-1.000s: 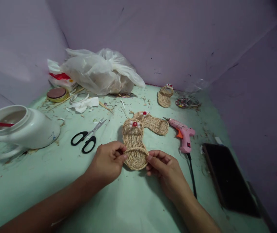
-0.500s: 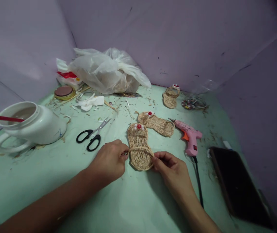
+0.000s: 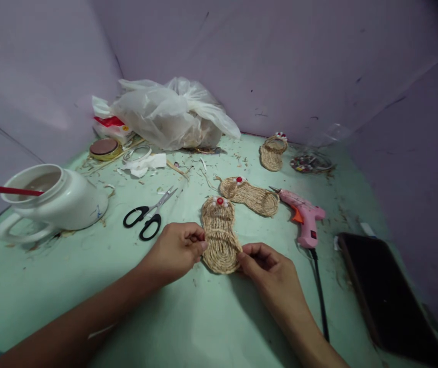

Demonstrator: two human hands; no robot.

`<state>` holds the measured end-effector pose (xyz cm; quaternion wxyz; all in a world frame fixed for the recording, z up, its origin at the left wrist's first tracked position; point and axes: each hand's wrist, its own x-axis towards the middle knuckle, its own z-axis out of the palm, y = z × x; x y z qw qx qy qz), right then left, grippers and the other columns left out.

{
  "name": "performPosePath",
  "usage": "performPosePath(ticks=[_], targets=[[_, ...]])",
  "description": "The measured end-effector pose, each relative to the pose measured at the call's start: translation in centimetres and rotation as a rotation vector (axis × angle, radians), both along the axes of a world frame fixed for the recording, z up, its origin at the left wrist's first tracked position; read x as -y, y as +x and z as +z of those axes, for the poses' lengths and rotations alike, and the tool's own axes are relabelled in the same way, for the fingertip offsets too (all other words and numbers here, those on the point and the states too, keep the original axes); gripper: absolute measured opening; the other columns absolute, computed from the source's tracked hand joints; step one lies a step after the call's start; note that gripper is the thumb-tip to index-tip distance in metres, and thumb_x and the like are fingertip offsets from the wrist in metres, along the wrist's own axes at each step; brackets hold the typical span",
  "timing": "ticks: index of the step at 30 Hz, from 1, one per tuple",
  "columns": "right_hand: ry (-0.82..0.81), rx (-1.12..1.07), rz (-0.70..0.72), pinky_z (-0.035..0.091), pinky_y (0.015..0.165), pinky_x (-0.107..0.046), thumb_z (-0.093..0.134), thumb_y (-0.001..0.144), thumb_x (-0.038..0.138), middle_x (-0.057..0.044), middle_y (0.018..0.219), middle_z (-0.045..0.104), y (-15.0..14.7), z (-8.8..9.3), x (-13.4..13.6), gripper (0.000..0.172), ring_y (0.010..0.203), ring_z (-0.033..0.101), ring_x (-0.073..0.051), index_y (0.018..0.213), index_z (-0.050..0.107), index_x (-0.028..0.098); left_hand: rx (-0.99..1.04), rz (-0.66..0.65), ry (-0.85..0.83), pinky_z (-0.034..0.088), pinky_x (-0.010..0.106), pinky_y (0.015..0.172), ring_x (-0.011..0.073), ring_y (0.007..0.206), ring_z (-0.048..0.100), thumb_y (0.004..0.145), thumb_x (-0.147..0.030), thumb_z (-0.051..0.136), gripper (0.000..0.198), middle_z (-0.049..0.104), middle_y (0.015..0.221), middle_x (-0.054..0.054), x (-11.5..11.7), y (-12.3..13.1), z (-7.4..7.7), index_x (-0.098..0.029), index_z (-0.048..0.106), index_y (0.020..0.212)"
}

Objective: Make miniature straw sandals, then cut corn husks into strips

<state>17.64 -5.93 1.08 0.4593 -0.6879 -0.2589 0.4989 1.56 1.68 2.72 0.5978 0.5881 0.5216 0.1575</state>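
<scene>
A small woven straw slipper (image 3: 221, 250) lies on the green table with its toe, trimmed in red and white beads, pointing away from me. A braided strap crosses its heel half. My left hand (image 3: 176, 250) is closed at the slipper's left edge, fingertips pinched against the strap's end. On the opposite edge, my right hand (image 3: 272, 268) pinches the strap's other end between thumb and forefinger. Just behind lies a second straw slipper (image 3: 255, 197), turned sideways, with a red bead on its strap. The pink glue gun (image 3: 305, 214) rests on its side to the right.
Black-handled scissors (image 3: 150, 214) lie open at left, near a white pot (image 3: 76, 199) with a red stick in it. Farther back are a plastic bag (image 3: 173, 112), another slipper (image 3: 272, 153) and a bag of beads (image 3: 310, 162). A phone (image 3: 387, 291) lies at right.
My left fingers have shifted their grip at the strap's left end, the thumb now showing below the curled fingers. The right hand keeps its pinch. The view has moved slightly.
</scene>
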Motion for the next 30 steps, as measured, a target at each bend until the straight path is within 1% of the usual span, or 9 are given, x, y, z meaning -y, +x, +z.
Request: performPosePath(ticks=[5,12,16,19,22,24,26,28,30], targets=[[-0.053,0.089,0.083,0.037,0.047,-0.023,0.069,0.054,0.030,0.000,0.056,0.059,0.3,0.3,0.1,0.022,0.048,0.047,-0.010,0.065,0.061,0.014,-0.009,-0.006,-0.033,0.039,0.020,0.043,0.0087,0.046,0.047,0.065,-0.024,0.055,0.009,0.048,0.048,-0.005,-0.1,0.0,-0.3,-0.015,0.055,0.066],[-0.037,0.010,0.056,0.038,0.049,-0.022,0.072,0.053,0.029,0.001,0.054,0.058,0.6,0.0,0.2,0.022,0.049,0.048,-0.010,0.065,0.061,0.013,-0.021,0.037,-0.087,0.042,0.020,0.046,0.0085,0.046,0.048,0.064,-0.022,0.056,0.008,0.050,0.047,-0.004,-0.1,0.3,-0.1,-0.014,0.056,0.066],[-0.041,0.050,0.084,0.037,0.047,-0.021,0.073,0.054,0.028,-0.001,0.056,0.060,0.9,-0.3,0.4,0.022,0.049,0.048,-0.009,0.066,0.063,0.013,-0.043,0.002,-0.104,0.042,0.020,0.047,0.0074,0.046,0.046,0.061,-0.017,0.055,0.008,0.050,0.048,-0.004,-0.3,0.0,-0.4,-0.014,0.059,0.066],[-0.038,0.039,0.107,0.039,0.047,-0.023,0.073,0.056,0.030,-0.002,0.056,0.060,1.1,-0.5,0.3,0.023,0.049,0.049,-0.010,0.068,0.063,0.013,-0.048,-0.047,-0.081,0.040,0.020,0.047,0.0069,0.045,0.043,0.061,-0.016,0.053,0.010,0.049,0.049,-0.005,-0.2,-0.2,-0.8,-0.013,0.061,0.067],[-0.009,-0.021,0.106,0.042,0.049,-0.024,0.073,0.057,0.032,-0.001,0.058,0.060,1.1,-0.6,0.2,0.026,0.050,0.052,-0.011,0.071,0.061,0.013,-0.058,-0.067,-0.030,0.037,0.020,0.046,0.0068,0.045,0.041,0.062,-0.018,0.054,0.011,0.047,0.048,-0.005,0.1,-0.3,-1.1,-0.013,0.062,0.068],[0.057,-0.050,0.099,0.043,0.049,-0.025,0.073,0.059,0.032,0.000,0.061,0.059,1.1,-0.7,0.3,0.032,0.051,0.053,-0.012,0.082,0.059,0.015,-0.063,-0.067,0.026,0.036,0.019,0.046,0.0070,0.046,0.041,0.063,-0.019,0.054,0.011,0.047,0.049,-0.005,0.4,-0.2,-1.1,-0.013,0.062,0.068],[0.128,-0.025,0.141,0.044,0.049,-0.024,0.070,0.064,0.032,0.000,0.065,0.060,1.1,-0.9,0.5,0.036,0.053,0.054,-0.012,0.094,0.057,0.017,-0.076,-0.083,0.121,0.035,0.019,0.046,0.0076,0.048,0.043,0.065,-0.018,0.053,0.011,0.050,0.052,-0.004,0.7,-0.2,-1.1,-0.014,0.062,0.068],[0.169,0.041,0.220,0.043,0.050,-0.024,0.065,0.070,0.032,-0.002,0.070,0.061,1.1,-1.1,0.7,0.032,0.056,0.054,-0.012,0.098,0.058,0.018,-0.115,-0.117,0.257,0.036,0.020,0.049,0.0086,0.052,0.045,0.066,-0.017,0.052,0.011,0.053,0.056,-0.002,0.9,-0.3,-1.2,-0.014,0.062,0.068],[0.198,0.130,0.266,0.044,0.052,-0.025,0.061,0.074,0.031,-0.004,0.074,0.062,1.2,-1.2,0.8,0.025,0.059,0.054,-0.013,0.095,0.061,0.018,-0.164,-0.154,0.392,0.037,0.020,0.052,0.0096,0.056,0.048,0.068,-0.015,0.051,0.012,0.057,0.061,-0.001,1.0,-0.4,-1.3,-0.014,0.063,0.068]])
